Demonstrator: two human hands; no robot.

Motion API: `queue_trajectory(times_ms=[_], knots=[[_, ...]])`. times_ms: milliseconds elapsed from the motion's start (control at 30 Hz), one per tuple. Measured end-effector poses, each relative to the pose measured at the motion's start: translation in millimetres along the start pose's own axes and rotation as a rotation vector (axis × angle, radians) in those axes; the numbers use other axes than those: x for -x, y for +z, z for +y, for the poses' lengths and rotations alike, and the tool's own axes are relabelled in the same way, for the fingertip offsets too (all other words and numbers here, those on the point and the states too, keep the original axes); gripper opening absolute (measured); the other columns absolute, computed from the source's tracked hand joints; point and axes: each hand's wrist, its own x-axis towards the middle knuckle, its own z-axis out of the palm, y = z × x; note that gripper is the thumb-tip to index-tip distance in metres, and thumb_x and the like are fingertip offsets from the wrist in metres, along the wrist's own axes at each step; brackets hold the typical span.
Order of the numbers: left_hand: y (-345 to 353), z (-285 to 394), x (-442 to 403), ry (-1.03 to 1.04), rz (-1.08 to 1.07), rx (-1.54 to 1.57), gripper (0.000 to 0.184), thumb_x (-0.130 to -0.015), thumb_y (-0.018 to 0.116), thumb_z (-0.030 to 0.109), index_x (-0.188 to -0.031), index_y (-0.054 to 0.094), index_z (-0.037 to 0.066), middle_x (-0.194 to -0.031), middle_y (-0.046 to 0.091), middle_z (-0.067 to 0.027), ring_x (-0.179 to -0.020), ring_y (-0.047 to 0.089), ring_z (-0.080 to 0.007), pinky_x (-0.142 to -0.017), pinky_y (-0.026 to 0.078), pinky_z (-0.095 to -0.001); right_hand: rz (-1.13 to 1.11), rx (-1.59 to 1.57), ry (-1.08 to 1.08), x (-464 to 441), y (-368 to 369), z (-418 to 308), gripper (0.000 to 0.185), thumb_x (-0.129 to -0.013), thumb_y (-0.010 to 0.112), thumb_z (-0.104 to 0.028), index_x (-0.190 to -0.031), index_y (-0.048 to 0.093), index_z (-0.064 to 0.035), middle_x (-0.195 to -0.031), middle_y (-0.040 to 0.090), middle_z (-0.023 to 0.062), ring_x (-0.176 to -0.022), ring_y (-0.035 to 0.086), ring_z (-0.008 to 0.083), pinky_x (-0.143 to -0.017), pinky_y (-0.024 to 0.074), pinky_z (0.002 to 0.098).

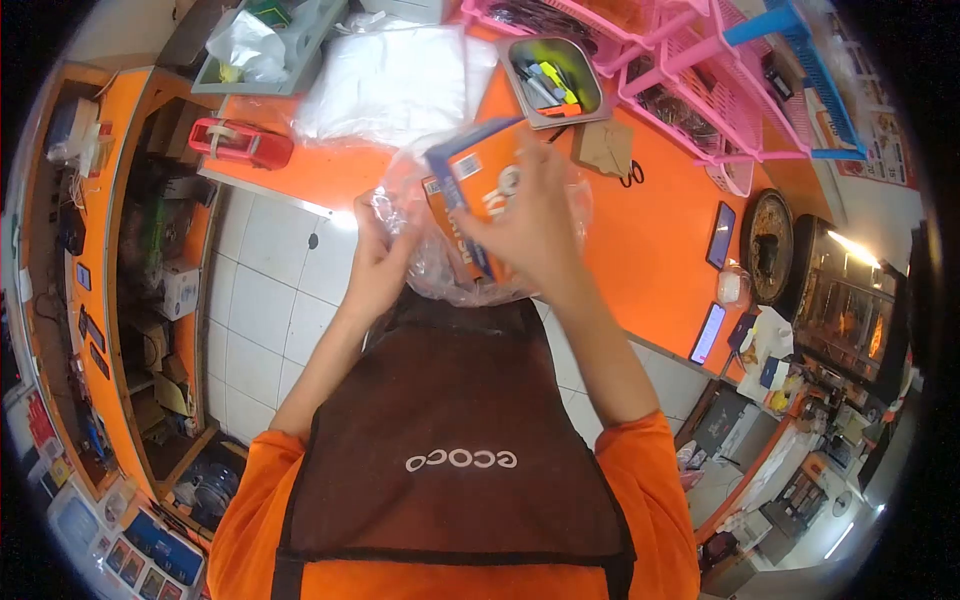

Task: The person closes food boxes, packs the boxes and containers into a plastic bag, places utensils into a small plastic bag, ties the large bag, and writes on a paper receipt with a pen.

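My right hand [535,215] is closed around an orange and blue box [480,165], held tilted at the mouth of a clear plastic bag [410,160]. Part of a second orange box [438,200] shows beneath it, inside the bag. On the bag's left side, my left hand [383,250] pinches the thin plastic edge between its fingers. The bag rests at the front edge of the orange table [640,255], just in front of my dark apron. Its lower contents are partly hidden by my right hand and the crinkled plastic.
A stack of clear plastic bags [385,85] lies behind, with a red tape dispenser [240,145] to its left. A metal tray of markers [552,85], scissors [632,175] and pink baskets [690,90] stand at the back right. Two phones [720,235] lie on the right.
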Motion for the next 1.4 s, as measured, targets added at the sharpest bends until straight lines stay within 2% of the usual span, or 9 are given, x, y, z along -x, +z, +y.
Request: queue_trajectory(times_ms=[233,433,533,633,767,867,1067,1267,1400], knots=[[2,-2,-4,0.115,0.183,-0.071,0.041,-0.107,0.053,0.018,-0.142,0.034,0.009,-0.118,0.053,-0.0062,-0.105,0.054,-0.0123,-0.093,0.047,-0.0296,-0.227,0.227,0.123,14,37,-10,0.113,-0.067,0.087,-0.050,-0.155,0.031,-0.0053,-0.130,0.043,0.0316,-0.122,0.048,0.0501,-0.097,0.0420,0.0585],[7,28,6,0.038,0.037,0.114,0.048,-0.107,0.054,0.017,-0.146,0.028,0.006,-0.136,0.047,-0.0120,-0.121,0.050,-0.0157,-0.104,0.044,-0.0339,-0.026,0.318,0.134,14,75,-4,0.105,-0.074,0.083,-0.050,-0.155,0.033,-0.0055,-0.138,0.041,0.0303,-0.128,0.043,0.0489,-0.103,0.0372,0.0594],[6,26,6,0.140,0.113,0.019,0.045,-0.106,0.051,0.017,-0.147,0.032,0.009,-0.113,0.057,-0.0050,-0.102,0.054,-0.0097,-0.088,0.046,-0.0263,0.062,0.181,0.073,16,64,9,0.091,-0.079,0.080,-0.048,-0.148,0.041,-0.0039,-0.139,0.042,0.0290,-0.127,0.043,0.0478,-0.103,0.0367,0.0588],[-7,25,9,0.109,0.064,-0.037,0.048,-0.107,0.050,0.019,-0.149,0.031,0.008,-0.113,0.057,-0.0047,-0.102,0.054,-0.0097,-0.088,0.047,-0.0274,0.200,0.105,-0.132,-10,16,51,0.073,-0.083,0.077,-0.044,-0.136,0.050,-0.0016,-0.137,0.043,0.0283,-0.125,0.045,0.0465,-0.103,0.0368,0.0585],[-4,30,10,0.162,0.100,-0.110,0.051,-0.107,0.049,0.022,-0.151,0.030,0.006,-0.113,0.058,-0.0053,-0.096,0.056,-0.0093,-0.081,0.049,-0.0264,0.440,0.259,0.312,-70,-18,152,0.075,-0.076,0.081,-0.048,-0.126,0.051,-0.0012,-0.128,0.047,0.0296,-0.121,0.047,0.0461,-0.101,0.0407,0.0556],[-7,26,9,0.171,0.092,-0.169,0.052,-0.107,0.050,0.024,-0.151,0.031,0.005,-0.112,0.058,-0.0060,-0.091,0.058,-0.0091,-0.076,0.050,-0.0251,0.169,0.299,0.594,-90,1,199,0.090,-0.066,0.085,-0.052,-0.130,0.045,-0.0030,-0.127,0.048,0.0309,-0.120,0.049,0.0474,-0.100,0.0438,0.0549],[-1,42,10,0.087,0.073,-0.128,0.051,-0.106,0.051,0.025,-0.149,0.033,0.004,-0.111,0.058,-0.0062,-0.085,0.058,-0.0085,-0.070,0.050,-0.0238,0.289,0.227,0.476,-79,-7,235,0.087,-0.064,0.085,-0.045,-0.127,0.043,-0.0033,-0.126,0.050,0.0294,-0.120,0.052,0.0445,-0.098,0.0467,0.0539],[-5,38,8,0.086,0.054,-0.168,0.051,-0.106,0.052,0.025,-0.149,0.033,0.004,-0.109,0.058,-0.0071,-0.082,0.058,-0.0084,-0.068,0.051,-0.0238,0.129,0.052,0.165,-25,-107,146,0.070,-0.074,0.083,-0.027,-0.125,0.040,-0.0038,-0.126,0.052,0.0206,-0.116,0.055,0.0357,-0.100,0.0476,0.0495],[-3,39,2,0.105,0.040,-0.156,0.050,-0.106,0.052,0.024,-0.148,0.034,0.005,-0.109,0.058,-0.0075,-0.080,0.058,-0.0087,-0.067,0.051,-0.0240,-0.288,-0.518,0.128,0,-120,92,0.065,-0.081,0.083,-0.019,-0.126,0.037,-0.0084,-0.130,0.050,0.0147,-0.123,0.052,0.0268,-0.100,0.0481,0.0424]])
